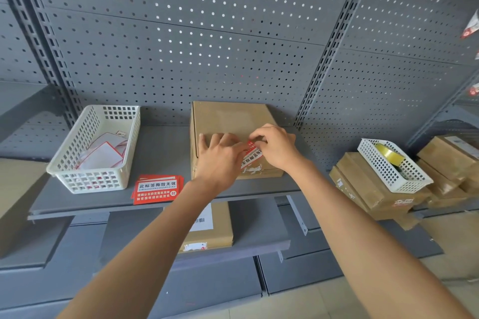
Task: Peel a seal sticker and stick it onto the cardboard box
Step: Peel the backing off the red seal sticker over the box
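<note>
A brown cardboard box (pixel 230 119) stands on the grey shelf (pixel 166 153), its front edge toward me. A red and white seal sticker (pixel 252 155) lies across the box's front top edge, bending down onto the front face. My left hand (pixel 220 155) rests flat on the box lid, its fingertips at the sticker's left side. My right hand (pixel 276 146) pinches and presses the sticker's upper end with bent fingers. Both hands cover part of the sticker.
A stack of red seal stickers (pixel 156 189) lies on the shelf left of the box. A white basket (pixel 96 147) holding peeled backing papers stands further left. At right, stacked boxes (pixel 368 186) carry a white basket with tape (pixel 391 163). Another box (pixel 212 228) sits on the lower shelf.
</note>
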The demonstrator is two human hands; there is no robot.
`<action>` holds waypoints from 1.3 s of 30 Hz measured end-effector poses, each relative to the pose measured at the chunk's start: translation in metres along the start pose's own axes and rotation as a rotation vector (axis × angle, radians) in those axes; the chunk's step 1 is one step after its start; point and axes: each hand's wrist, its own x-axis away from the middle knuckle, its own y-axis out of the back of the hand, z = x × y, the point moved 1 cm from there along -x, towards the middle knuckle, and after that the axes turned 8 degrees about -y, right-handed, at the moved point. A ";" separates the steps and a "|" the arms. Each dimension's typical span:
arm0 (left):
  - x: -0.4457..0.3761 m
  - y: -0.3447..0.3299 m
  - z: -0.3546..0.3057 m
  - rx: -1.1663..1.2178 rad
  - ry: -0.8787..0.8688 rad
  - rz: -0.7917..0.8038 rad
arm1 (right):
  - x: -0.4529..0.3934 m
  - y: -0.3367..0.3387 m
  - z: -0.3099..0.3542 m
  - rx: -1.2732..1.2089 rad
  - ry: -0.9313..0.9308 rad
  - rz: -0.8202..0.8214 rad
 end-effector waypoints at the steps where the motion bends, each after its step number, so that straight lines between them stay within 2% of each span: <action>1: 0.000 0.000 0.000 0.002 0.003 -0.002 | 0.000 0.000 0.000 -0.006 -0.008 0.003; 7: 0.001 0.001 -0.001 -0.008 -0.004 -0.005 | 0.000 0.000 0.001 -0.066 -0.032 0.027; 16: 0.001 -0.002 -0.002 -0.162 -0.074 0.091 | 0.000 0.001 0.003 -0.064 -0.048 0.038; 39: 0.001 -0.003 -0.001 -0.192 -0.070 0.089 | -0.002 0.005 0.006 -0.044 -0.091 0.064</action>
